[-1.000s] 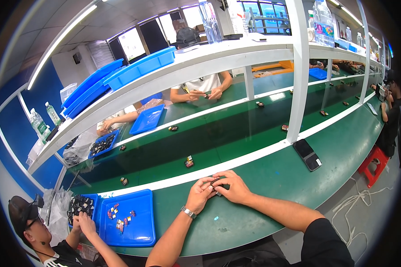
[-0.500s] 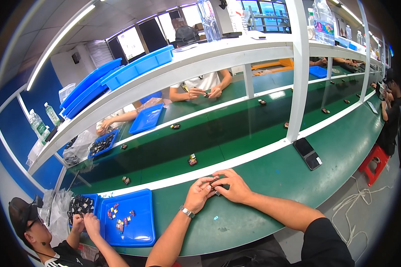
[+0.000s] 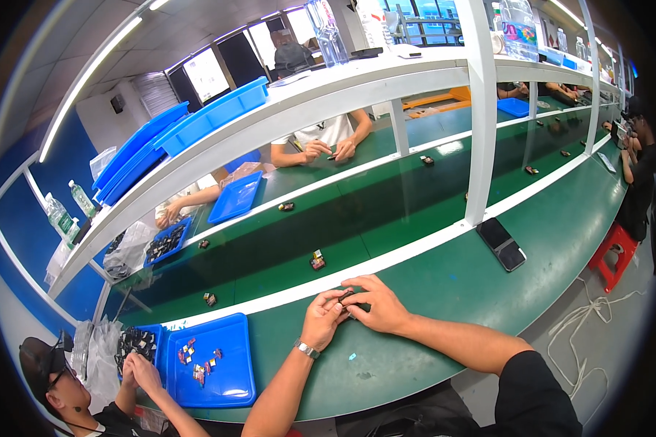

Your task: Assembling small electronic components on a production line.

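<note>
My left hand (image 3: 321, 319) and my right hand (image 3: 380, 306) meet over the green worktop near its middle. Between their fingertips is a small black part (image 3: 348, 296), pinched from both sides. Fingers cover most of it, so its exact kind does not show. A silver watch circles my left wrist. On the worktop below the hands lies a tiny light-blue scrap (image 3: 353, 357). To the left, a blue tray (image 3: 233, 375) holds several small red, yellow and black assemblies (image 3: 200, 371).
Beyond a white rail, a green belt (image 3: 372, 244) carries spaced small assemblies (image 3: 318, 259). A phone (image 3: 501, 244) lies at right, by a white post (image 3: 481, 146). At left, a co-worker's hands (image 3: 140, 371) are near a blue bin of black parts (image 3: 136, 342). A shelf (image 3: 299, 95) runs overhead.
My right fingers have shifted slightly around the black part, while both hands stay together. The co-worker's hands at left have come together. The whole view has shifted a little.
</note>
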Tool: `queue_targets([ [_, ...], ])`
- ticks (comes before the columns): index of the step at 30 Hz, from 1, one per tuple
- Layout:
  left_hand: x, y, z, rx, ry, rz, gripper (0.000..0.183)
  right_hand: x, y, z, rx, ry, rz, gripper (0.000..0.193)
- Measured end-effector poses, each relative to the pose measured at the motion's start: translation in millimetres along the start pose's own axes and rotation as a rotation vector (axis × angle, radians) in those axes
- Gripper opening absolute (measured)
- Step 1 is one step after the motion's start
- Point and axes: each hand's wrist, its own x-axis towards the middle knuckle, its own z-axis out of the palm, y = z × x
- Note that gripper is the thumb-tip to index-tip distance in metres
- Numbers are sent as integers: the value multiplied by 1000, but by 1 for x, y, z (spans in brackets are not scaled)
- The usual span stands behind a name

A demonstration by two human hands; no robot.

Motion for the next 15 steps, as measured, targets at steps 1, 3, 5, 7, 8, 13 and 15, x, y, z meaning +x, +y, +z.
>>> queue_targets([
  [1, 0, 0, 1, 4, 0, -5, 25, -2, 1, 0, 0, 2, 3, 18],
  [3, 1, 1, 0, 12, 1, -5, 25, -2, 4, 2, -32, 17, -10, 20],
  [5, 1, -1, -1, 22, 22, -16, 25, -3, 3, 3, -15, 19, 4, 20],
  [7, 2, -1, -1, 27, 25, -3, 25, -2, 3, 5, 1, 21, 20, 20],
  [8, 1, -2, -1, 30, 29, 8, 26, -3, 3, 7, 1, 33, 14, 20],
  [13, -1, -4, 4, 42, 52, 34, 24, -2, 0, 4, -45, 51, -57, 19],
  [15, 0, -1, 6, 72, 67, 31, 23, -1, -4, 1, -56, 22, -77, 20],
])
